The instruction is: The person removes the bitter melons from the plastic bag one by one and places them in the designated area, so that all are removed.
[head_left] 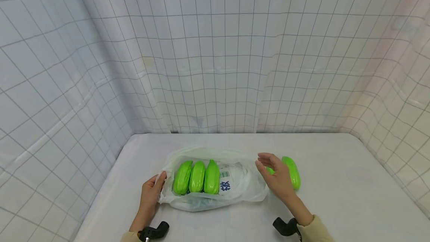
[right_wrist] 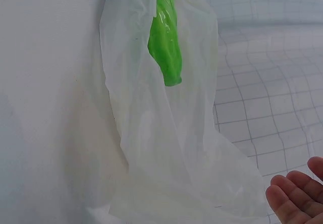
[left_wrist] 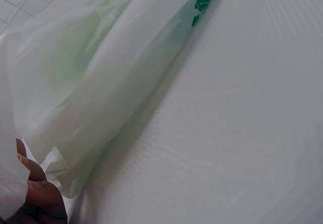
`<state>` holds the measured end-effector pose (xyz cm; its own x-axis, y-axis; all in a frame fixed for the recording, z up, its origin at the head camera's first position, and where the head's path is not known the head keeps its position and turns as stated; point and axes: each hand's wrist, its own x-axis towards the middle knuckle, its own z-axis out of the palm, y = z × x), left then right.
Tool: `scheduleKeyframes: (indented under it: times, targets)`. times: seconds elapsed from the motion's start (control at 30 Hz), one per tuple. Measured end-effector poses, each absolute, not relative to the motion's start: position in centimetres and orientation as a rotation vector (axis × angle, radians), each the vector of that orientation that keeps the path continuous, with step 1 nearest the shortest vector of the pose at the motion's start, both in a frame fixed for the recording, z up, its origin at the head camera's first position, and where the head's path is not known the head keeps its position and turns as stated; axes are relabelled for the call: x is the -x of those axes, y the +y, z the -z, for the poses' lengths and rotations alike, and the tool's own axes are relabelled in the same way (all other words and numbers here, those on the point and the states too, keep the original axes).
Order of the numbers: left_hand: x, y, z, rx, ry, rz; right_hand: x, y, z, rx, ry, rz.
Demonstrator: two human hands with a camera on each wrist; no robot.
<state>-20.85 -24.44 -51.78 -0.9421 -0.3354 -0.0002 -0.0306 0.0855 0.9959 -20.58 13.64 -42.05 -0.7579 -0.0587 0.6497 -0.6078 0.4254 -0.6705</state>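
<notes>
A thin white plastic bag [head_left: 246, 188] lies on its side, its mouth spread wide. Three glossy, bright green oblong packs [head_left: 197, 176] sit side by side in its left half; one green pack [right_wrist: 166, 47] also shows through the opening in the right wrist view. My left hand [head_left: 151, 193] pinches the bag's left edge, and its fingers [left_wrist: 43, 191] show among the folds in the left wrist view. Just off the bag's right end, my right hand [head_left: 277, 176] holds nothing, fingers extended. Another green pack [head_left: 292, 173] lies beside it, and one more green piece is mostly hidden behind the hand.
A white-covered table [head_left: 336, 182] carries everything. White grid-patterned curtains [head_left: 215, 66] hang along the back and both sides. A barcode and blue print [head_left: 225, 182] show inside the bag. Black wrist mounts [head_left: 154, 230] are strapped to both wrists.
</notes>
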Motion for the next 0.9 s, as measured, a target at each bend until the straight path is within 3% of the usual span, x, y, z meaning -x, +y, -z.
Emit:
scheduleKeyframes:
  times: [0.33, 0.9]
  targets:
    - [21.0, -24.4, 51.7, -0.367, -2.128, 1.950, 22.8, 13.4, 45.2, -0.600, -2.162, -1.354]
    - [20.8, -24.4, 51.7, -0.364, -2.120, 1.947, 23.4, 11.8, 46.0, -0.657, -2.360, -1.341]
